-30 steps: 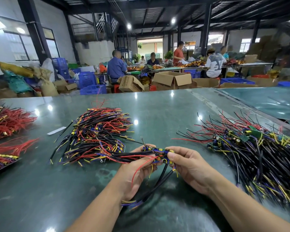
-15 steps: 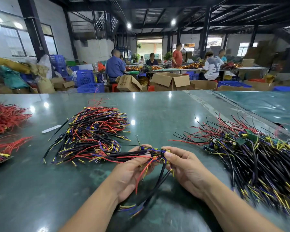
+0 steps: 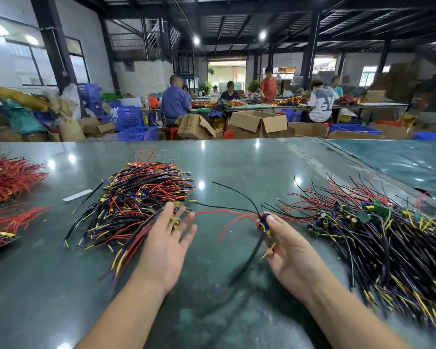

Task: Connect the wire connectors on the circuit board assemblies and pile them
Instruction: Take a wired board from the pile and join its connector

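Observation:
My left hand (image 3: 169, 238) is spread, fingers straight, over the near right edge of the left pile of wired circuit board assemblies (image 3: 136, 197). A blurred bundle of black, red and yellow wires (image 3: 126, 250) lies just under and left of it. My right hand (image 3: 290, 250) pinches a small blue board assembly (image 3: 264, 221) between thumb and fingers. Its red wire (image 3: 222, 212) runs left toward my left hand, and its black wires stick up and hang down. A bigger, loose pile of assemblies (image 3: 378, 238) lies to the right.
The work surface is a glossy green table (image 3: 237, 167). Bundles of red wires (image 3: 8, 177) lie at its far left edge, and a white strip (image 3: 77, 195) lies beside the left pile. Beyond the table are cardboard boxes, blue crates and several seated people.
My hands, joined on one bundle in the middle, have parted. The left has swung left to the pile and opened, with the bundle under it. The right has shifted right, holding a board assembly.

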